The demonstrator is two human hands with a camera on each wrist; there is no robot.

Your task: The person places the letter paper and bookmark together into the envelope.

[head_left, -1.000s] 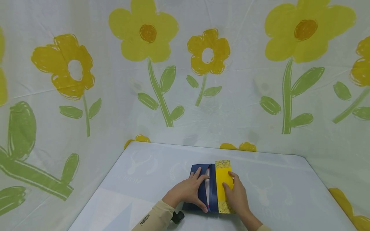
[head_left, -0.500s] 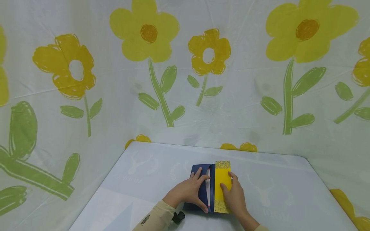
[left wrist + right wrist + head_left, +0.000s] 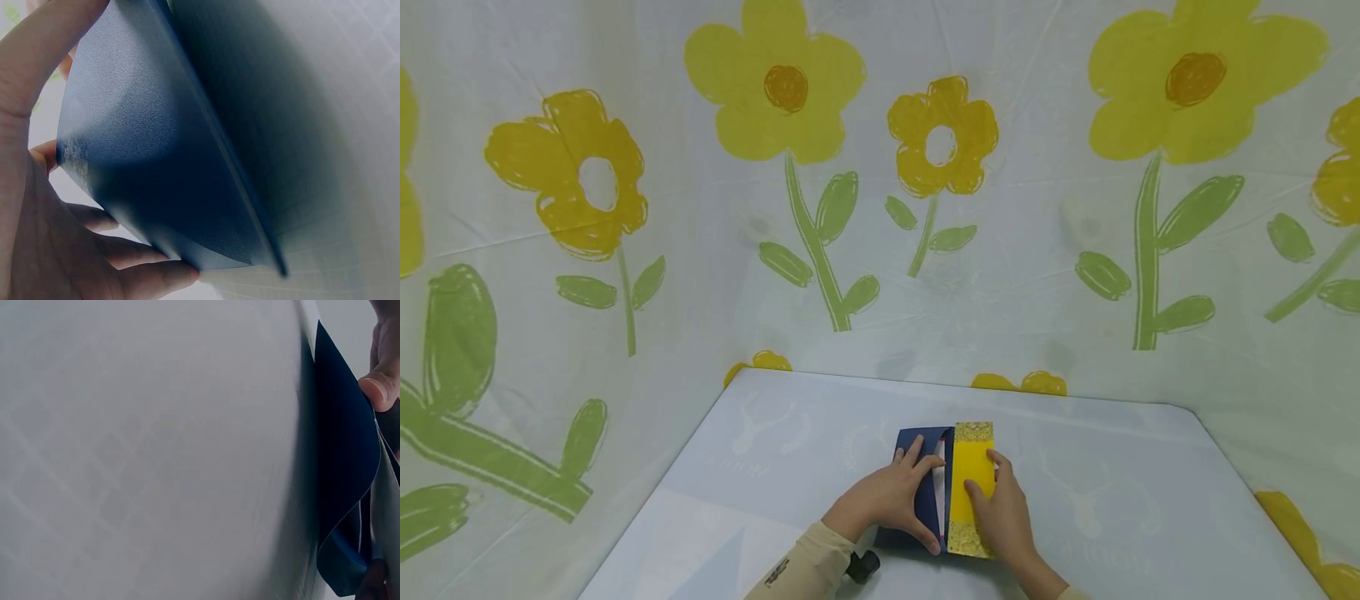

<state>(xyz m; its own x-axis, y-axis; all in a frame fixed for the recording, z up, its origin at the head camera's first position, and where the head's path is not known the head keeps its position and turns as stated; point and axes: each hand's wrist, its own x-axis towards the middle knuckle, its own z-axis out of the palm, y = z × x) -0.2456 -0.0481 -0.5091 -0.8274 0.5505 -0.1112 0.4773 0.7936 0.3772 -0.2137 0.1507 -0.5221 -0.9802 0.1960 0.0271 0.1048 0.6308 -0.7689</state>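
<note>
A dark blue folder (image 3: 934, 433), with a pale strip (image 3: 938, 500) showing along its opening, lies in front of me on the table. My left hand (image 3: 887, 498) holds it, fingers spread over the left panel and thumb at the near end. In the left wrist view that hand (image 3: 56, 237) curves round the blue cover (image 3: 144, 112). At the folder's right side, my right hand (image 3: 1006, 508) pinches a yellow piece (image 3: 972, 467) with speckled ends, thumb on top. In the right wrist view a bent blue flap (image 3: 344, 437) shows beside a thumb (image 3: 381, 387).
The pale table (image 3: 1097, 500) bears faint deer-head prints. Hanging cloth (image 3: 880, 325) with large yellow flowers encloses its back and sides. A small black device (image 3: 862, 567) sits at the left sleeve (image 3: 808, 562).
My right hand and the yellow piece have moved a little to the left, narrowing the blue band between it and the pale strip. The left hand keeps its place.
</note>
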